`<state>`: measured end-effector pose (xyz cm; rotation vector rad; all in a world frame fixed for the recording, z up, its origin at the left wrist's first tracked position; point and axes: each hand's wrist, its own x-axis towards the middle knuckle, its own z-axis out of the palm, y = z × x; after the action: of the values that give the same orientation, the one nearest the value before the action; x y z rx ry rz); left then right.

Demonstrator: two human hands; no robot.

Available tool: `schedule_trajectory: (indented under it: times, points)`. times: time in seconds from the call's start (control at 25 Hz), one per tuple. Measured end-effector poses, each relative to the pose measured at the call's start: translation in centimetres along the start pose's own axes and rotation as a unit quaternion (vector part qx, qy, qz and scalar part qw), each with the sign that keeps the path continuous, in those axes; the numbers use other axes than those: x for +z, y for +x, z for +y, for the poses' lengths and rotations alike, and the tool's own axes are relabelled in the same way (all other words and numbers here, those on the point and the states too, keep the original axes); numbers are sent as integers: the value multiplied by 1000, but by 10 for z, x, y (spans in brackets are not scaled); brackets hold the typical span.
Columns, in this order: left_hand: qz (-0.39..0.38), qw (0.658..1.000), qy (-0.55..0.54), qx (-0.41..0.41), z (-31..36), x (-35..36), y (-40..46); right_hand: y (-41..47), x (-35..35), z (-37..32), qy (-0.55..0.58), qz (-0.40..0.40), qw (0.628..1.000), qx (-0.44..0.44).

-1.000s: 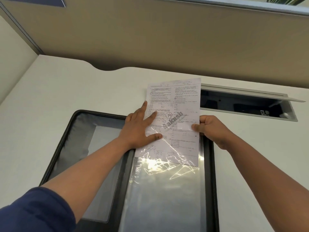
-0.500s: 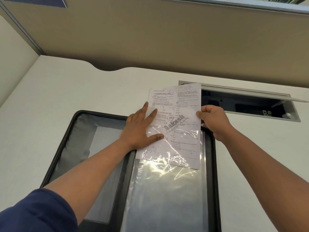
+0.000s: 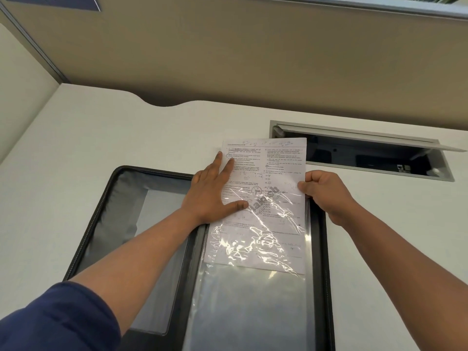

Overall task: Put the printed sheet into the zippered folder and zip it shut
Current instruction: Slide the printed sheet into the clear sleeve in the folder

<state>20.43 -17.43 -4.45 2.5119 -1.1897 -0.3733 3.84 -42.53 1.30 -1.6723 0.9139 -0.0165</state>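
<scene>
Pressing flat, the left hand (image 3: 211,193) lies palm down on the left part of the printed sheet (image 3: 266,188), fingers straight and spread, fingertips pointing away toward the sheet's top edge, thumb splayed out to the right across the print. Wrist sits over the folder's spine, forearm runs back down-left to a dark blue sleeve (image 3: 55,317). Right hand (image 3: 323,191) is curled, thumb on top, pinching the sheet's right edge at mid-height; whether it also catches the plastic edge, can't tell. Right forearm bare, running back to the lower right.

Sheet is partway into the clear plastic sleeve (image 3: 253,300) on the right half of the open zippered folder (image 3: 320,249); lower part under glare-streaked plastic, top part sticking out past the folder's far edge onto the white desk (image 3: 101,138). Folder lies open flat, black zipper border, grey lining with a window pocket (image 3: 157,249) on the left half. Open cable tray (image 3: 367,155) is recessed in the desk just beyond the sheet's right corner. Tan partition (image 3: 253,59) behind the desk.
</scene>
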Motion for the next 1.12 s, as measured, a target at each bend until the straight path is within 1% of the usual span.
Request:
schedule_trajectory:
  times: [0.24, 0.4, 0.52, 0.72, 1.12]
  points:
    - [6, 1000, -12, 0, -1, 1, 0, -7, -1, 6, -8, -33, 999, 10]
    - [12, 1000, -3, 0, -1, 2, 1, 4, 4, -9, 6, -26, 1000, 6]
    - [15, 1000, -4, 1, -1, 2, 1, 16, 9, -25, 33, 0, 999, 6]
    - [21, 1000, -16, -2, 0, 2, 1, 25, 6, -34, -28, 11, 999, 44]
    - [17, 1000, -13, -7, 2, 0, 1, 3, 4, -14, -45, -12, 997, 63]
